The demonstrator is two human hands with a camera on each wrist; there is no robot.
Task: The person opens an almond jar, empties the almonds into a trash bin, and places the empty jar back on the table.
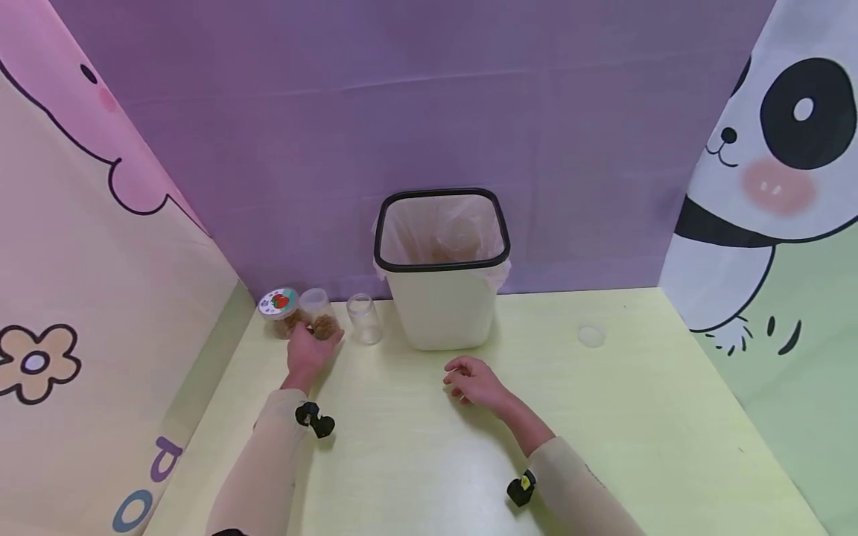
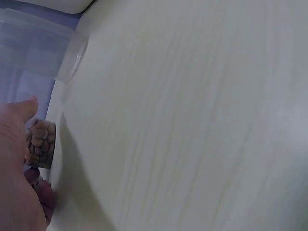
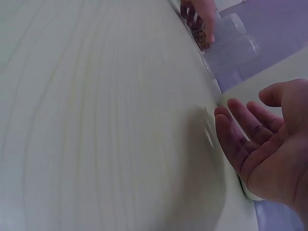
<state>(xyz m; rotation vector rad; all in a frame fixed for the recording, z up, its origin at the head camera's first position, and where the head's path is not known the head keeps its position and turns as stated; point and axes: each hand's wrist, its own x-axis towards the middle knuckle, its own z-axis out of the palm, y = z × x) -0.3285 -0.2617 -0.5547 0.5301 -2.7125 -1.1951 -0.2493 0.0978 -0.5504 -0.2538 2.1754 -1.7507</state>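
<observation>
My left hand [image 1: 312,356] is around the lower part of a clear plastic jar [image 1: 315,300] holding brown nuts or kernels [image 2: 42,142], its thumb on one side and its fingers on the other. Just left of this jar stands a similar one with a strawberry-printed lid [image 1: 278,301]; brown contents show below. An empty clear jar [image 1: 365,320] stands to the right of the hand. My right hand [image 1: 477,383], holding nothing, is over the table in front of the bin, its fingers loosely bent and palm partly showing in the right wrist view.
A white bin [image 1: 442,313] with a black rim and a pinkish liner bag stands at the back, against the purple backdrop [image 1: 429,112]. A pale rounded shape shows inside the bag. A flat clear disc [image 1: 591,336] lies on the table [image 1: 643,417] to the right. Printed panels flank both sides.
</observation>
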